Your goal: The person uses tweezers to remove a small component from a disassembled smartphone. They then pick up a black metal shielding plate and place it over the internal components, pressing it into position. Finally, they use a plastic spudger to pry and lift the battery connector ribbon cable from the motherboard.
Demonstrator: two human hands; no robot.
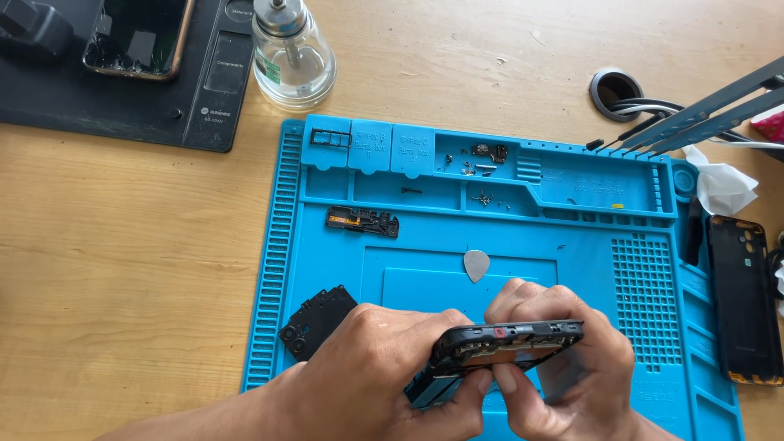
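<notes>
Both hands are wrapped around an opened phone frame [506, 347], held tilted just above the blue repair mat [621, 245]: left hand [384, 367] fingers closed on its lower end, right hand [563, 359] pinching the top edge. A grey pick [476, 265] is lying just beyond, a black cover plate [317, 320] sits left.

Lower end of the opened phone [506, 343] behind fingers [523, 392]
</notes>
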